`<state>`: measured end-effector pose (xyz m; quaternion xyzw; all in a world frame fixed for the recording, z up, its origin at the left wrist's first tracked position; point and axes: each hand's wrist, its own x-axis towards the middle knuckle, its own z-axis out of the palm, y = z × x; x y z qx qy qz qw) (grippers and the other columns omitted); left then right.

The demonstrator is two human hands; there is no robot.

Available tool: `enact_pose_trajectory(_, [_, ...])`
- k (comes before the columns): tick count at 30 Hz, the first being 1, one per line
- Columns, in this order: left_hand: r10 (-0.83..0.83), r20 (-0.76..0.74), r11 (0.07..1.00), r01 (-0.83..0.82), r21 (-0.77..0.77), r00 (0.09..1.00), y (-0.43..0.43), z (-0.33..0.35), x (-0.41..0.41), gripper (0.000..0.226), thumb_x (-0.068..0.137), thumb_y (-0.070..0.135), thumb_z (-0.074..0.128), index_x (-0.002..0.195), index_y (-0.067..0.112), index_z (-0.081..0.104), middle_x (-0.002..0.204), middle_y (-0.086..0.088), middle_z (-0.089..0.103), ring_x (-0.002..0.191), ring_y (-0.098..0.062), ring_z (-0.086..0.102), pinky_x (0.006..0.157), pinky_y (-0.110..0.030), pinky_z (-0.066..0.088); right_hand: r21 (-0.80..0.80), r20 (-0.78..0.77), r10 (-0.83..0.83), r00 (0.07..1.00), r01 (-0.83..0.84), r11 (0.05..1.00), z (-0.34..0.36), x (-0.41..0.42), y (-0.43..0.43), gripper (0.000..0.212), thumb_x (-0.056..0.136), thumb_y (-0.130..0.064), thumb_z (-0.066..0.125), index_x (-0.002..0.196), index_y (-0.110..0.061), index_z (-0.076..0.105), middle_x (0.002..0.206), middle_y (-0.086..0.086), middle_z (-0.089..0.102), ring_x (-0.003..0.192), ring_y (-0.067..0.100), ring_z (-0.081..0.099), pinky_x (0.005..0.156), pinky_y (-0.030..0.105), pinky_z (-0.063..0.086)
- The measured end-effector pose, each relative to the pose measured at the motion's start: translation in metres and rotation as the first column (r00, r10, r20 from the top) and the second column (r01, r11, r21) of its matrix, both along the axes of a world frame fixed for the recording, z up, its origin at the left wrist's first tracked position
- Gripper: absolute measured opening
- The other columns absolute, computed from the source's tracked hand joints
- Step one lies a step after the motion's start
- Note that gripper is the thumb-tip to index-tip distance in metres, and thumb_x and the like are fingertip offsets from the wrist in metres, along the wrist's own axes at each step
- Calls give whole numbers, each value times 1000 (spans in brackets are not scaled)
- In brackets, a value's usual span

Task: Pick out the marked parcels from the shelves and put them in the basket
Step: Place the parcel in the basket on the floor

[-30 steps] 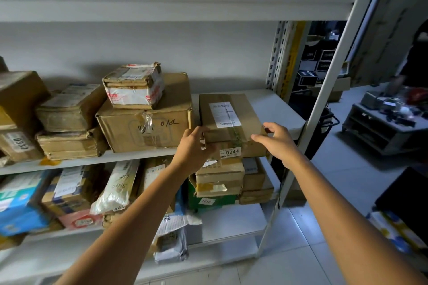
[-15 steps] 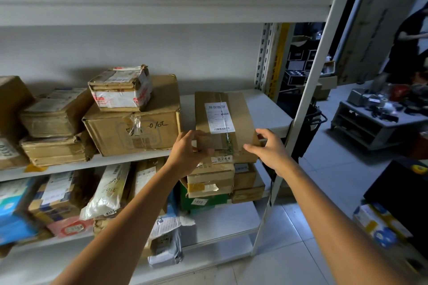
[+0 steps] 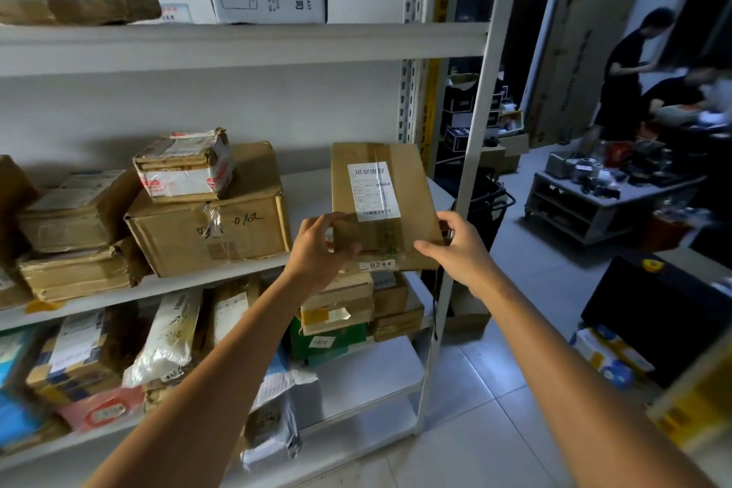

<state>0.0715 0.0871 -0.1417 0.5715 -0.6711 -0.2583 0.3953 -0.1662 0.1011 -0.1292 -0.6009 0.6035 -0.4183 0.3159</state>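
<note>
Parcel 0244 (image 3: pixel 380 186) was clasped between left hand (image 3: pixel 317 250) and right hand (image 3: pixel 459 250) at the shelf (image 3: pixel 309 186) edge; its basket transfer was not yet made.

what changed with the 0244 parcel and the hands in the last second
The 0244 parcel has been drawn a little toward the person, its near end out over the shelf edge. The left hand and right hand were already at its near corners and now grip them, thumbs on top. The other parcels on the shelves have not moved.
</note>
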Motion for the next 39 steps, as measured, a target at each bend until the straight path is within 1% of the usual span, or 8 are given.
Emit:
enact_pose_trajectory(4, [-65,-3,998,65,-6,998,6,8,-16,50,88,20,72,134,27,53,136,-5,38,102,-13,48,72,-19,50,-14,-11,-71,997,71,997,3,-12,20,69,87,-24,75,145,-21,38,124,-7,46,114,11,48,86,21,41])
enact_pose_trajectory(9, [-173,-35,985,174,6,984,-3,7,-29,52,89,21,71,136,28,51,138,-6,38,108,-18,53,70,-22,56,-35,-39,-217,975,215,976,2,-20,41,74,84,-26,78,146,-22,39,141,-1,46,128,18,47,104,35,43])
enact_pose_trajectory(11, [-238,-51,971,238,6,970,-9,5,-32,55,89,21,72,139,27,49,137,-5,39,109,-19,54,65,-20,55,-49,-33,-280,960,278,959,1,-18,50,70,83,-24,78,143,-22,42,131,-5,50,120,16,52,99,35,47])
enact_pose_trajectory(15, [-394,-93,917,398,27,915,-28,-3,-31,60,88,22,73,141,26,47,136,-6,40,113,-25,56,80,-41,62,-77,-1,-415,910,414,907,-5,-4,70,66,83,-19,78,140,-23,44,125,-7,49,108,9,54,84,23,45])
enact_pose_trajectory(22, [-693,-225,693,719,54,685,-28,-28,-22,63,84,13,76,140,23,49,133,3,44,126,-23,51,98,-46,54,-106,-19,-681,732,676,730,-31,48,129,65,82,-17,78,139,-16,46,133,0,51,115,10,49,88,21,40])
enact_pose_trajectory(27, [-773,-243,580,808,102,586,-2,-41,-33,58,82,11,78,133,26,54,137,-1,39,108,-23,61,86,-48,59,-80,-6,-807,590,804,589,-44,81,187,67,83,-20,78,140,-20,43,132,-4,50,112,9,50,80,17,42])
enact_pose_trajectory(33, [-873,-181,442,892,96,452,46,-60,-60,58,82,22,80,133,29,53,132,-2,41,106,-23,61,79,-47,61,-89,-22,-894,447,890,447,-57,97,261,67,82,-21,79,138,-15,43,122,-6,51,106,13,58,63,6,48])
enact_pose_trajectory(39, [-954,-98,275,958,86,282,102,-67,-86,61,83,28,79,135,32,49,136,-3,41,113,-23,56,86,-47,59,-89,-59,-956,287,952,292,-76,105,333,75,79,-36,81,140,-21,39,135,1,49,116,18,55,89,29,56])
